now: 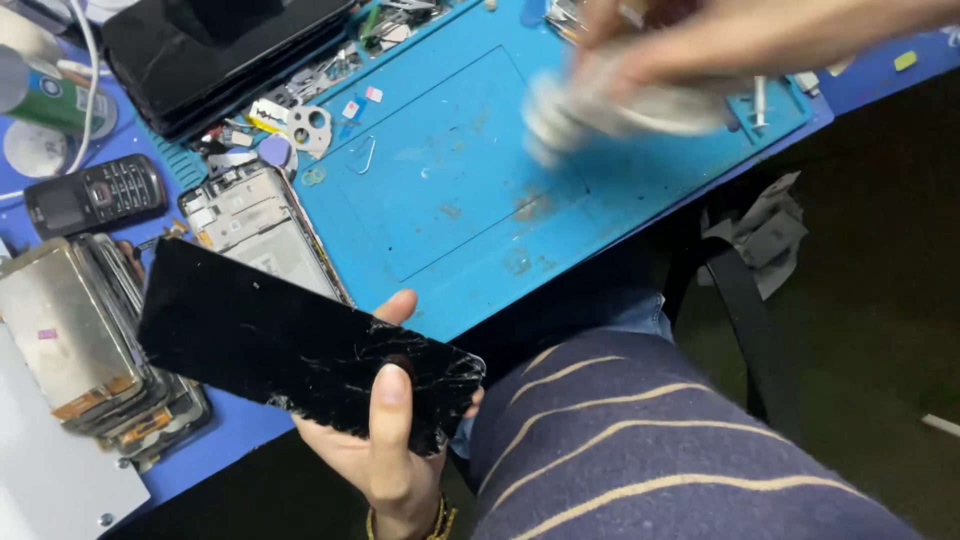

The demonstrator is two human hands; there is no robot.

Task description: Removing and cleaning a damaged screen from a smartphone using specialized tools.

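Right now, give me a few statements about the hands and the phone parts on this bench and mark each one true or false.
1. The left hand holds a cracked black screen. True.
2. The right hand rests on the keypad phone. False: it is over the blue mat, holding a blurred pale thing that I cannot identify.
3. An opened phone body lies at the mat's left edge. True.
4. The cracked screen lies flat on the mat. False: it is held up off it.

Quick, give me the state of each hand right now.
Left hand: closed on a cracked black phone screen.
Right hand: blurred, gripping a pale object I cannot identify.
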